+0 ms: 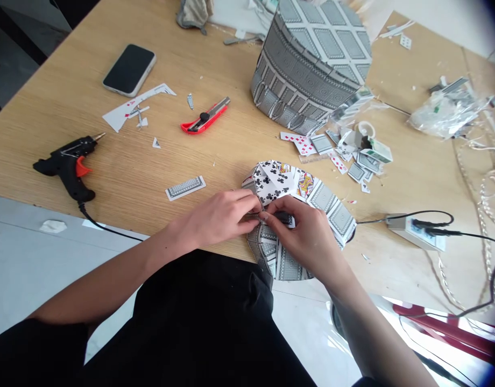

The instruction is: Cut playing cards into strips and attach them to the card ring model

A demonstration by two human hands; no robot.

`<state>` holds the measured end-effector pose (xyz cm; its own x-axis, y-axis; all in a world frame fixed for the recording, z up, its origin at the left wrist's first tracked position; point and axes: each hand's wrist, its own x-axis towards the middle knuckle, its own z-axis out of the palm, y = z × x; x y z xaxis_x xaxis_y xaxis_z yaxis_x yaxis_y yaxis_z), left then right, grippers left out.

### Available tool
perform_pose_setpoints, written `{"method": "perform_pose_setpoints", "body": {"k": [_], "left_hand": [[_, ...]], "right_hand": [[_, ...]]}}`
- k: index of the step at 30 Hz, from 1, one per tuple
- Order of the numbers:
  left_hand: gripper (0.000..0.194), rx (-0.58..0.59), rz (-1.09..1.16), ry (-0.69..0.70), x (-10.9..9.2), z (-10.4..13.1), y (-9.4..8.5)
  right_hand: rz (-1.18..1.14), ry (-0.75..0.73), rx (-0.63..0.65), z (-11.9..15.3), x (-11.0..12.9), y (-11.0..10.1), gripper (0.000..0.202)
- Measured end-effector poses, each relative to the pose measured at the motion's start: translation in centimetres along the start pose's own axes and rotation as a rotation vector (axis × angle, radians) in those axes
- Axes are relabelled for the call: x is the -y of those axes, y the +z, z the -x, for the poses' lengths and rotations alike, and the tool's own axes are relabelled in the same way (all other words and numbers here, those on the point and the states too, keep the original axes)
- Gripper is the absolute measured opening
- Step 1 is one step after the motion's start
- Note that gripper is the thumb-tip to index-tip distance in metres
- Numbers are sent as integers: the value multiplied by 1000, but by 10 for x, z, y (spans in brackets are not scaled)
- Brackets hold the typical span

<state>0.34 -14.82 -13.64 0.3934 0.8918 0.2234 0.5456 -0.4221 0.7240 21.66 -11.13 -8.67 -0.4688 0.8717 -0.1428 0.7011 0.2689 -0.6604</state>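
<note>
A rounded piece built from playing cards (328, 204) lies at the table's front edge, partly overhanging it. Patterned grey card backs cover much of it, with clubs and a face card showing at the top. My left hand (225, 215) pinches at its inner edge, thumb and fingers closed around a narrow grey strip. Right beside it, my right hand (308, 231) is closed too, thumb against fingertips at the same spot. Their fingertips nearly meet and hide part of the edge. A cut card strip (185, 188) lies left of the hands.
A large card-covered drum shape (312, 64) stands at the back. Leftward are a black glue gun (72, 164), a phone (129, 70) and a red utility knife (206, 115). Loose cards (302, 144), a power strip (417, 231) with cables, and braided cord (487, 236) lie rightward.
</note>
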Motion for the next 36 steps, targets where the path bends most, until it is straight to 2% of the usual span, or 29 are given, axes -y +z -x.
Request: {"method": "perform_pose_setpoints", "body": {"k": [5,8,21,36], "left_hand": [[5,19,-61,-78,6,12,7],[4,2,-69,-78,8,15,8],[3,-18,-22,-44,10,14,9],[11,-28,-32,-123,8,14,18]], "right_hand": [[7,31,1,-1,-1,0,16],[11,30,5,-1,0,-1,16],[-7,19,2,1,-1,0,16],[-10,16,8,-1,0,1,17]]}}
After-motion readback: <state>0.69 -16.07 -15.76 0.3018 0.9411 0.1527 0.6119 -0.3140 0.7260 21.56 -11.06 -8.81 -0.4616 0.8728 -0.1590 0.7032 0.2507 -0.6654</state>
